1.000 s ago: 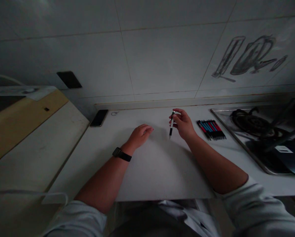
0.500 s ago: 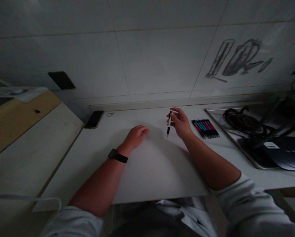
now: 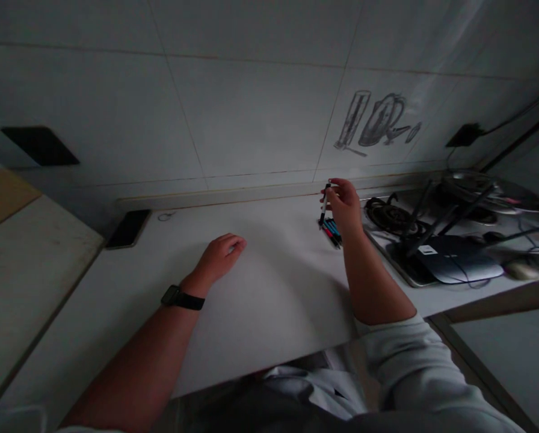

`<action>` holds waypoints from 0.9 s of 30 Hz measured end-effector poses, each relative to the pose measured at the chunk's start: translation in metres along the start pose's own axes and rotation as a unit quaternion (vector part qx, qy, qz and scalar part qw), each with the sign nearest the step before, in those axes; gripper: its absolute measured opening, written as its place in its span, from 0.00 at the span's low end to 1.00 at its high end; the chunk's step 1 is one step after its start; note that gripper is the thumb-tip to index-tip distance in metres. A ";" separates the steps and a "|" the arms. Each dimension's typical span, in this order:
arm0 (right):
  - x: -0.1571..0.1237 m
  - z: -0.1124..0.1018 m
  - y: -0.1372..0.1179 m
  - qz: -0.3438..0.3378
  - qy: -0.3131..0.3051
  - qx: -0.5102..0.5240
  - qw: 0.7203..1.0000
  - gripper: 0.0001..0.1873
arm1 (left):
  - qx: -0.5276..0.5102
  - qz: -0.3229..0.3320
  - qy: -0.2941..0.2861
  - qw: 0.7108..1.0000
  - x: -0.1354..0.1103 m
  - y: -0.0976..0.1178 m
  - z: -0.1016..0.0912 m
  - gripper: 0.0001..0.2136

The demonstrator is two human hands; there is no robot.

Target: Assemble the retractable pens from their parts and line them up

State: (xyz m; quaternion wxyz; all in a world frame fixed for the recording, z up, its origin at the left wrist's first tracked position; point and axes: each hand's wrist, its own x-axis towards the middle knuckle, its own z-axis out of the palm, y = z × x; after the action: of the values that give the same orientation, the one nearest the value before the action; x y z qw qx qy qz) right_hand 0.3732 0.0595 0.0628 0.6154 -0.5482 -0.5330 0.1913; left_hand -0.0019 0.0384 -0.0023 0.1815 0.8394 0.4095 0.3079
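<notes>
Between the thumb and fingers of my right hand [image 3: 345, 205] is a white-and-black pen [image 3: 324, 205], held nearly upright with its tip down. It is over the left end of a row of pens [image 3: 331, 234], red, blue and black, lying side by side on the white countertop [image 3: 269, 307]. My right hand and wrist hide much of that row. My left hand [image 3: 219, 257] rests on the countertop with its fingers curled together and nothing showing in them. A black watch [image 3: 182, 297] is on the left wrist.
A phone [image 3: 129, 229] and a small ring-like item [image 3: 165, 216] lie at the back left. On the right, a black router [image 3: 459, 258] with antennas sits over the gas stove [image 3: 398, 216]. A pale cabinet [image 3: 35, 264] stands left; the tiled wall [image 3: 255, 120] is behind.
My right hand has carried the pen rightward, from open countertop to over the row of pens. The view has turned to the right. My left hand stays resting on the countertop.
</notes>
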 end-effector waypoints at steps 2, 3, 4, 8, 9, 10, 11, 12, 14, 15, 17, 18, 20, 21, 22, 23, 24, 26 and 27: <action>0.004 -0.016 0.008 0.003 -0.006 -0.079 0.997 0.24 | 0.002 0.000 0.000 1.000 0.000 -0.001 0.000 0.16; 0.005 -0.021 0.013 0.008 -0.016 -0.135 0.991 0.22 | 0.002 0.000 -0.001 1.000 0.000 -0.002 0.001 0.16; 0.005 -0.024 0.018 0.014 -0.031 -0.197 0.980 0.20 | 0.002 0.000 -0.002 1.000 0.000 -0.002 0.001 0.16; 0.002 -0.024 0.036 0.032 -0.116 -0.378 0.918 0.16 | 0.006 0.000 -0.003 1.000 0.000 -0.003 0.001 0.16; 0.001 -0.022 0.039 0.037 -0.135 -0.399 0.906 0.15 | 0.007 -0.001 -0.003 1.000 0.000 -0.002 0.001 0.16; 0.000 -0.020 0.042 0.041 -0.150 -0.414 0.897 0.15 | 0.008 -0.002 -0.003 1.000 0.000 -0.002 0.001 0.15; -0.001 -0.018 0.045 0.044 -0.160 -0.428 0.888 0.15 | 0.008 -0.003 -0.005 1.000 0.000 -0.001 0.000 0.15; -0.002 -0.017 0.047 0.045 -0.167 -0.442 0.880 0.15 | 0.009 -0.003 -0.006 1.000 0.000 -0.001 0.000 0.15; -0.003 -0.015 0.050 0.048 -0.171 -0.464 0.868 0.15 | 0.010 -0.002 -0.008 1.000 0.000 0.000 0.000 0.14; -0.004 -0.014 0.052 0.050 -0.171 -0.474 0.862 0.15 | 0.011 -0.002 -0.007 1.000 0.000 0.000 0.001 0.14; -0.004 -0.013 0.055 0.054 -0.169 -0.494 0.851 0.14 | 0.012 -0.001 -0.006 1.000 0.000 0.000 0.001 0.13; -0.004 -0.013 0.057 0.055 -0.168 -0.503 0.846 0.14 | 0.011 -0.001 -0.004 1.000 0.000 0.000 0.001 0.13; -0.004 -0.013 0.060 0.053 -0.171 -0.515 0.838 0.14 | 0.010 -0.003 -0.004 1.000 0.000 -0.001 0.001 0.13; -0.004 -0.013 0.062 0.050 -0.174 -0.518 0.836 0.14 | 0.010 -0.004 -0.004 1.000 0.000 -0.001 0.001 0.13; -0.003 -0.013 0.064 0.046 -0.178 -0.522 0.833 0.14 | 0.011 -0.004 -0.005 1.000 0.000 -0.001 0.001 0.13; -0.003 -0.013 0.065 0.042 -0.182 -0.526 0.830 0.14 | 0.011 -0.005 -0.005 1.000 0.000 -0.002 0.001 0.13; -0.002 -0.014 0.066 0.037 -0.189 -0.531 0.825 0.15 | 0.013 -0.006 -0.007 1.000 0.000 -0.002 0.001 0.13; 0.000 -0.015 0.067 0.031 -0.207 -0.541 0.815 0.17 | 0.014 -0.011 -0.011 1.000 0.000 -0.003 0.001 0.13; 0.002 -0.015 0.067 0.030 -0.220 -0.545 0.808 0.18 | 0.015 -0.013 -0.013 1.000 0.000 -0.003 0.001 0.13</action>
State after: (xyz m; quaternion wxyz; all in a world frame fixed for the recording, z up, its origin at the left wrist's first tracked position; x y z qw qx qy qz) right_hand 0.4105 0.0756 0.0069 0.0754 -0.7525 -0.6542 0.0033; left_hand -0.0028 0.0402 -0.0049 0.1787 0.8404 0.4226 0.2883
